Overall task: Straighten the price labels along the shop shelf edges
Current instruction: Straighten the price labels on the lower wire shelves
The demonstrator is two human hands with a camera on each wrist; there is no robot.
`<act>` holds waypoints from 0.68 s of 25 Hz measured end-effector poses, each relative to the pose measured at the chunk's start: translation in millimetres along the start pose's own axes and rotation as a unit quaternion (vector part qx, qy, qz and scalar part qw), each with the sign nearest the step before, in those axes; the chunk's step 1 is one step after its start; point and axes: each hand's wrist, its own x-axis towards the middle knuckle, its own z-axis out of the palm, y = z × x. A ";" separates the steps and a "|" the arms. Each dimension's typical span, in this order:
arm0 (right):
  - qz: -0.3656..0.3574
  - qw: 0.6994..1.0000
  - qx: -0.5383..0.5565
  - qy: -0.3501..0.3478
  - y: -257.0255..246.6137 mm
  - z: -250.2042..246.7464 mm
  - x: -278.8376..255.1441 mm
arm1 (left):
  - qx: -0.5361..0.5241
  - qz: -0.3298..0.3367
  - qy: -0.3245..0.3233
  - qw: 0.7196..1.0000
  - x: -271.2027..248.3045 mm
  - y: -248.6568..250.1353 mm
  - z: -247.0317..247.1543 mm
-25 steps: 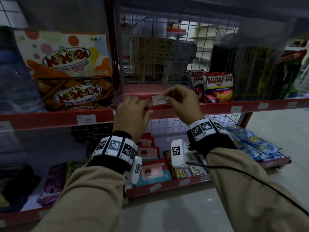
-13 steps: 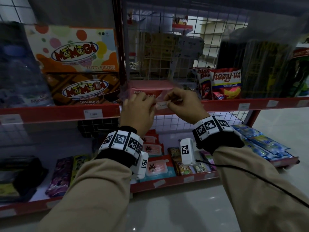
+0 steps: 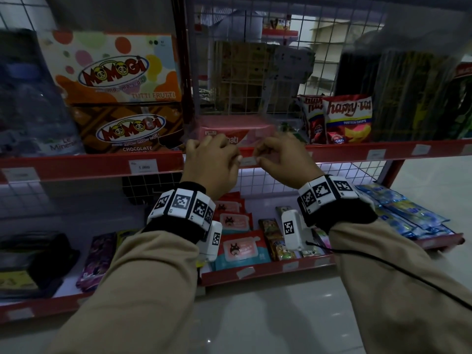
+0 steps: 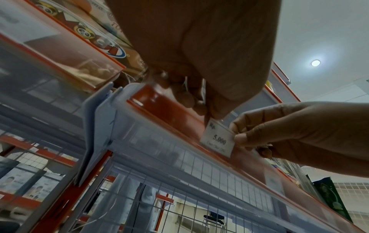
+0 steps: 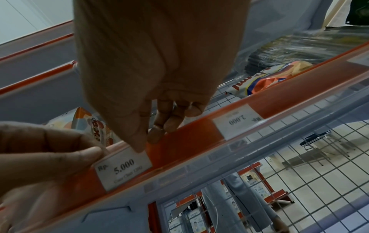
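A white price label [image 3: 247, 161] reading "5.000" sits on the red edge strip [image 3: 339, 152] of the middle shelf, roughly level with it. My left hand [image 3: 236, 159] pinches its left end, thumb tip on the upper left corner [image 4: 211, 113]. My right hand [image 3: 258, 159] pinches the right end, thumb on the front and fingers curled over the strip's top [image 5: 145, 141]. The right wrist view shows the label [image 5: 123, 167] lying behind the clear cover strip. The left wrist view shows the label [image 4: 217, 138] between both thumbs.
More labels sit along the same edge: "1.000" [image 3: 143, 166] at left, "2.000" [image 5: 237, 121] and others [image 3: 376, 154] at right. A crooked label [image 3: 245, 272] sits on the lower shelf edge. Momogi boxes [image 3: 122, 129], a pink box [image 3: 235, 131] and chip bags [image 3: 347, 121] stand behind.
The left hand has risen from below the edge to the label's left end. The label, held up by the right hand before, now lies flat along the strip between both hands.
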 end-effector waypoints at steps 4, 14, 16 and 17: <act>0.007 1.000 -0.026 -0.014 -0.5 1.4 -0.6 | 0.015 -0.005 -0.014 1.000 0.9 0.7 -1.1; 0.015 1.000 0.003 0.006 2.2 -1.0 -4.2 | 0.054 -0.014 0.009 0.998 1.2 5.3 -1.0; 0.012 1.000 -0.006 0.021 8.6 -4.8 -7.4 | 0.063 -0.011 0.028 0.998 0.6 7.7 1.2; 0.015 0.999 -0.022 0.027 12.5 -6.2 -9.4 | 0.069 -0.008 0.032 0.997 0.4 9.9 2.7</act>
